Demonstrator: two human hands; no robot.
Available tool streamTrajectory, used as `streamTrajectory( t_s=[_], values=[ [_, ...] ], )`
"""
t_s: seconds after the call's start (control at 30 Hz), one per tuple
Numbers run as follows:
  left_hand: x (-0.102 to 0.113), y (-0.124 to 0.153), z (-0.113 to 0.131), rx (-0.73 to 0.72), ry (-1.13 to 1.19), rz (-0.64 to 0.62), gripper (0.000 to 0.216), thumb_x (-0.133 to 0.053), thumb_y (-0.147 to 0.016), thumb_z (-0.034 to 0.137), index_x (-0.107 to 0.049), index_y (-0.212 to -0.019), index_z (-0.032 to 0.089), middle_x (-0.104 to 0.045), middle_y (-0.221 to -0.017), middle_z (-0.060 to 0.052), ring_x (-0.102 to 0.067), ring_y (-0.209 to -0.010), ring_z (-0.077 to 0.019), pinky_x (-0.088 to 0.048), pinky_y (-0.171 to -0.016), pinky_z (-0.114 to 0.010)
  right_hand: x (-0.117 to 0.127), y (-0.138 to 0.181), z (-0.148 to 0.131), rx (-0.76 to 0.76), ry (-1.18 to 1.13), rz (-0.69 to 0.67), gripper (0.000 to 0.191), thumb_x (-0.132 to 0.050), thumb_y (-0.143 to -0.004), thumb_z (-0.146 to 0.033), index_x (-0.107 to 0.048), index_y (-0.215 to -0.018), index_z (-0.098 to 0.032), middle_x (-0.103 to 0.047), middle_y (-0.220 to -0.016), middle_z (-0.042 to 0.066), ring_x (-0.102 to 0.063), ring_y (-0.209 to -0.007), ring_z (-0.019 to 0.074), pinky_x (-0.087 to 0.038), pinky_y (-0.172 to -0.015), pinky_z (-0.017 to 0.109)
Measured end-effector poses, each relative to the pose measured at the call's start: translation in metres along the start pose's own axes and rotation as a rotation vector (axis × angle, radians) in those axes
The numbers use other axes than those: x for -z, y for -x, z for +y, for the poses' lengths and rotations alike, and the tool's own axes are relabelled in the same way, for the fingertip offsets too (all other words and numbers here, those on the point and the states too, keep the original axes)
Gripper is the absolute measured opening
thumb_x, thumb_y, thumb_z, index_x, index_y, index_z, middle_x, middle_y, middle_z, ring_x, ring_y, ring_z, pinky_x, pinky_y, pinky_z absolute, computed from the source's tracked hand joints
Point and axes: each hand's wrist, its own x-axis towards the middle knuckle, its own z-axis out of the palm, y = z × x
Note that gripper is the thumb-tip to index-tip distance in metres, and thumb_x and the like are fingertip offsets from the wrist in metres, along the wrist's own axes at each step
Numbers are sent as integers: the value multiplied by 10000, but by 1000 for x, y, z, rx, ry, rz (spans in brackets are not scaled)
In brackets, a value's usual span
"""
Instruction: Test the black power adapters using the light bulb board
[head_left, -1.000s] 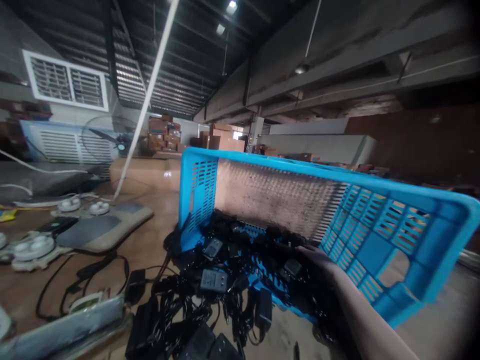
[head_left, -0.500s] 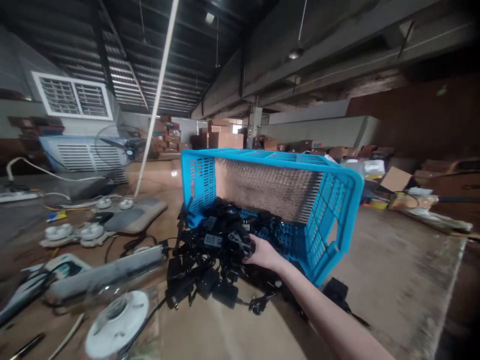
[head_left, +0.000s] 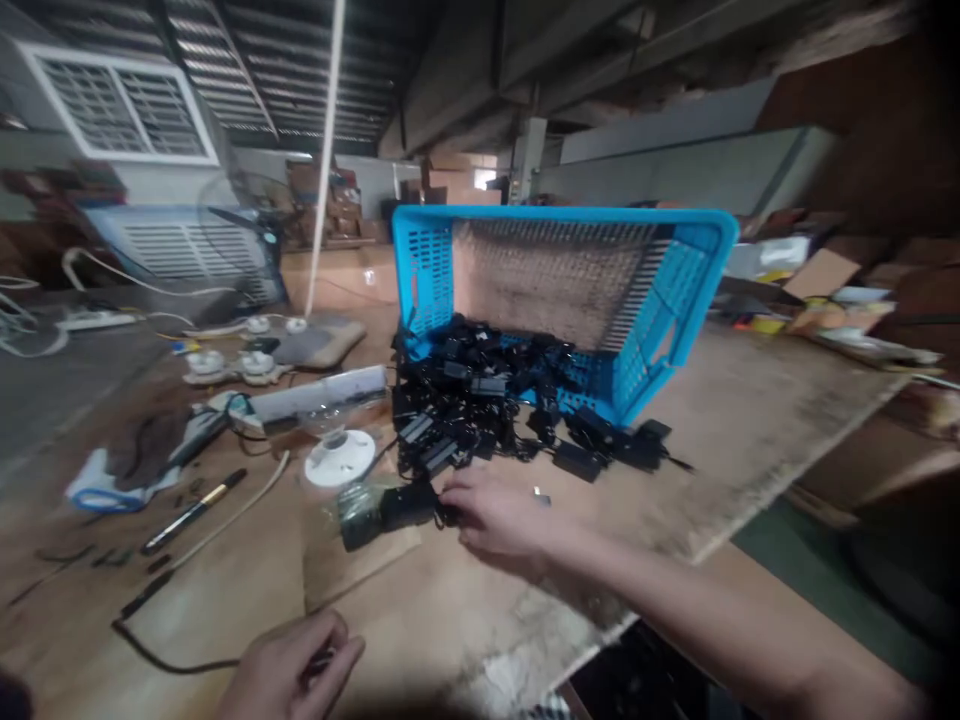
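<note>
A blue plastic crate (head_left: pixel 562 215) lies tipped on its side on the wooden workbench (head_left: pixel 735 450), its open top facing me. A heap of black power adapters with tangled cords (head_left: pixel 465 400) spills out of it. My right hand (head_left: pixel 495 515) is at the near side of the heap, fingers curled over the cord of a single black adapter (head_left: pixel 401 507). At the lower left, my left hand (head_left: pixel 292 665) pinches a thin black cable (head_left: pixel 187 662) that trails across the bench.
A white ceramic lamp holder (head_left: pixel 339 458) stands just left of the heap, beside a grey metal strip (head_left: pixel 319 392). A black-and-gold pen (head_left: pixel 193 512) lies further left. The bench's front edge runs along the right, and cardboard boxes stand behind.
My right hand has moved from the heap toward the near side of the bench, drawing one adapter out. My left hand has come into view. The crate stays on its side.
</note>
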Motion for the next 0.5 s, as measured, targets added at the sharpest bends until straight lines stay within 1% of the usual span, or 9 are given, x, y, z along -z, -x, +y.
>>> streamTrajectory(
  t_s=[0.07,0.1,0.13,0.2,0.27,0.33,0.37,0.43,0.5],
  values=[
    [5,2,3,35,70,7,280,-514,-986,432,-583,-803,231,-583,-626,38,-574,-543,-134,-406,-533,-206,-18,23,-16,-5,28,2,511,-637,-828,-193,-601,-1338,-184,-553,-1421,130,-526,-1281,265,-429,-1082,397],
    [8,3,5,52,94,10,271,-523,-977,449,-590,-828,232,-571,-617,43,-559,-531,-134,-399,-525,-207,-23,29,-22,-30,56,44,493,-591,-874,-199,-573,-1366,-185,-530,-1445,135,-509,-1299,260,-420,-1087,408],
    [12,4,7,68,111,14,262,-531,-966,463,-597,-859,234,-557,-609,50,-544,-516,-132,-394,-519,-207,-27,33,-24,-72,104,97,484,-563,-906,-212,-545,-1389,-189,-509,-1463,141,-488,-1318,263,-411,-1091,430],
    [19,5,10,106,137,40,252,-525,-955,476,-596,-930,236,-518,-590,68,-515,-488,-125,-388,-520,-208,-29,31,-23,-180,209,170,503,-591,-916,-265,-517,-1406,-183,-532,-1427,162,-497,-1293,290,-426,-1056,473],
    [24,5,12,137,154,67,265,-515,-944,485,-585,-993,234,-531,-618,72,-518,-492,-120,-401,-534,-204,-25,22,-14,-250,272,146,492,-645,-894,-294,-554,-1362,-170,-636,-1267,165,-576,-1160,306,-471,-967,469],
    [27,3,11,152,138,49,257,-529,-932,478,-580,-981,231,-596,-676,59,-557,-522,-116,-422,-541,-191,-14,12,-6,-254,260,82,329,-621,-910,-243,-642,-1230,-174,-709,-1051,113,-640,-964,265,-500,-862,402],
    [28,3,10,154,116,35,246,-542,-926,469,-584,-956,229,-625,-703,52,-572,-534,-114,-431,-541,-183,-8,8,-5,-253,243,72,260,-578,-935,-213,-663,-1178,-176,-714,-1009,94,-643,-917,242,-496,-837,371],
    [28,2,8,142,69,31,241,-570,-915,464,-598,-905,225,-656,-734,44,-579,-534,-105,-435,-527,-168,6,4,-7,-229,226,142,257,-477,-993,-194,-651,-1181,-167,-700,-1089,94,-632,-957,217,-478,-854,338],
    [27,1,7,129,42,70,253,-589,-905,473,-615,-893,221,-664,-741,41,-577,-530,-100,-437,-525,-162,13,9,-14,-101,251,227,299,-405,-1028,-195,-628,-1222,-153,-680,-1152,100,-609,-1023,212,-453,-902,344]
  ],
)
